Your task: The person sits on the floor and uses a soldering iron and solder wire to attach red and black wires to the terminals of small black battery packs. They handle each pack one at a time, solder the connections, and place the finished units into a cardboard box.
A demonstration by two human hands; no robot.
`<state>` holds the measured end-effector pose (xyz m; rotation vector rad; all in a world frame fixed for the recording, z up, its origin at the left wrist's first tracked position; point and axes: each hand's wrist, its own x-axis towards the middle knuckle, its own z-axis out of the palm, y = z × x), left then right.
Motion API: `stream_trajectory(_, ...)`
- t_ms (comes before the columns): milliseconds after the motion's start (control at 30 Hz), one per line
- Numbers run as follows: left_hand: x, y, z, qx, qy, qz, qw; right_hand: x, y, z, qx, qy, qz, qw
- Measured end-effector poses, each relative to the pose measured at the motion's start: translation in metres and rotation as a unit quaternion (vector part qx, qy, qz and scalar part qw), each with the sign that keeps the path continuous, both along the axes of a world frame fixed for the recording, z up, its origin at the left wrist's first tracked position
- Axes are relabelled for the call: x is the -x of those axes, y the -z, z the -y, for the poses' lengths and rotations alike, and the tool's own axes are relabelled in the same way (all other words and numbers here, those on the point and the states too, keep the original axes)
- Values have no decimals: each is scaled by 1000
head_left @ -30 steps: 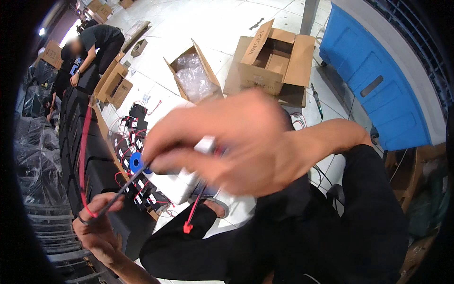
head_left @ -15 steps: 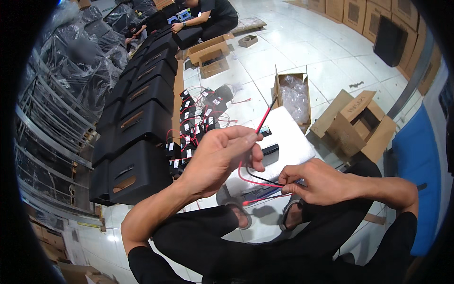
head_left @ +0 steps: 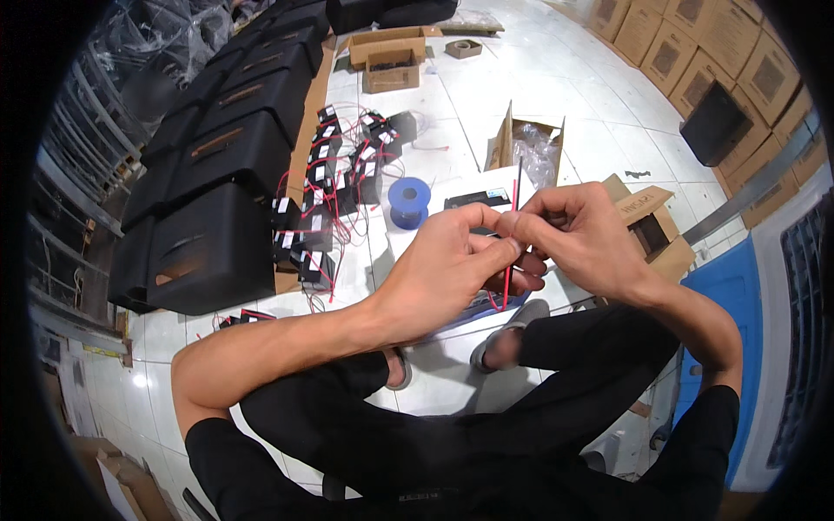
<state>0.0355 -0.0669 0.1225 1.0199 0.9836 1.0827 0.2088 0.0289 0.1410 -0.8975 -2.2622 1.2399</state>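
A red wire and a black wire run upright between my two hands, their upper ends sticking out above my fingers. My left hand closes thumb and fingers round them from the left. Against its fingertips, my right hand pinches at the same wires; the exact spot between the fingers is hidden. Behind my hands lies a white foam block with a black rectangular part on it. A blue spool stands at the block's left side.
Several black battery-like blocks with red wires lie to the left, beside a row of black casings. Open cardboard boxes stand ahead and at right. A blue panel is near my right arm.
My hands have come together at the wires, the right hand moving up to meet the left. The view has shifted; the blue spool now shows, and the people ahead are out of view.
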Motion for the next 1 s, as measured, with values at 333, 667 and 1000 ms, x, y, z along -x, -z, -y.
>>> stream_trajectory(333, -1, 24, -9, 107, 31, -6, 994, -7, 5, -14, 18, 15, 70, 997)
stream_trajectory(667, -5, 52, -15, 188, -74, 123, 972, -4, 33, -52, 162, 53, -20, 985)
stream_trajectory(1000, 22, 43, -20, 214, -106, 97, 966, -9, 43, -74, 271, 55, 85, 957)
